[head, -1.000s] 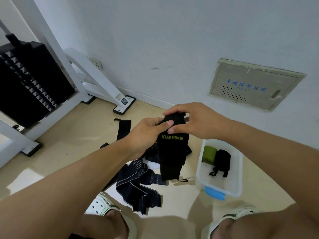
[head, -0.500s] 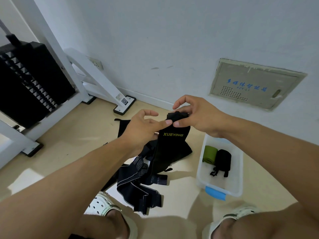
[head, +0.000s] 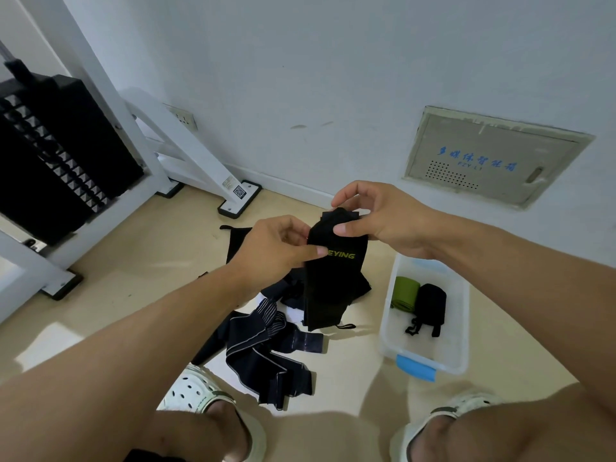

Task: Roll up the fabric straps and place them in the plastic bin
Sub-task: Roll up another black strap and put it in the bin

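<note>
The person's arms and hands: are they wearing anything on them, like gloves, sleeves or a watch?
Nothing shows on them. The left hand and right hand are bare, with no gloves, rings or watch in view, and both forearms are uncovered right down to the picture's edge, so no sleeve shows. The only clothing in sight is a pair of white perforated clogs on the feet.

One wide-angle head camera looked forward and down, close over both forearms. The floor [head: 116,295] filled the lower half of the frame, the wall [head: 333,78] rose just ahead, and the person's own knees and sandals [head: 196,393] sat at the bottom edge.
</note>
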Demonstrator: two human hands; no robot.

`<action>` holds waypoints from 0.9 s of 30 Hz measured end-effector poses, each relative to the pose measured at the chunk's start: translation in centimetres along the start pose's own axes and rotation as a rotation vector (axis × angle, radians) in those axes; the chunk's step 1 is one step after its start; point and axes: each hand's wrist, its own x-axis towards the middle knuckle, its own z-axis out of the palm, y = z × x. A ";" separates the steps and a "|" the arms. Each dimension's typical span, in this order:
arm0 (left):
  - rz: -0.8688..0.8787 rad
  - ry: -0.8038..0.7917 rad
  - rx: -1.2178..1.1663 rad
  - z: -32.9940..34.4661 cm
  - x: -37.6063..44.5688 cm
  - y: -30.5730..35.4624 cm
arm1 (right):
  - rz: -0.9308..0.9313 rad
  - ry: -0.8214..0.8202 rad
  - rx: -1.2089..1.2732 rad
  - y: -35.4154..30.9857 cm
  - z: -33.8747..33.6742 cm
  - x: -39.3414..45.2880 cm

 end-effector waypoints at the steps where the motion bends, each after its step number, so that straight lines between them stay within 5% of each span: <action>1: 0.032 0.018 0.068 0.0 0.0 0.1 | 0.007 0.022 0.015 -0.1 0.0 0.0; 9: 0.524 0.177 0.616 0.5 0.3 0.0 | 0.181 0.031 0.296 -0.4 0.1 0.2; 15: 0.634 0.148 0.700 0.5 0.3 -0.3 | 0.245 -0.019 0.337 -0.2 0.3 -0.2; 20: 0.587 0.127 0.704 0.9 0.0 0.3 | 0.185 -0.051 0.055 -0.2 -0.1 -0.5; 27: 0.249 0.015 0.589 0.9 -0.1 0.8 | 0.085 -0.167 -0.286 -0.1 -0.8 -1.3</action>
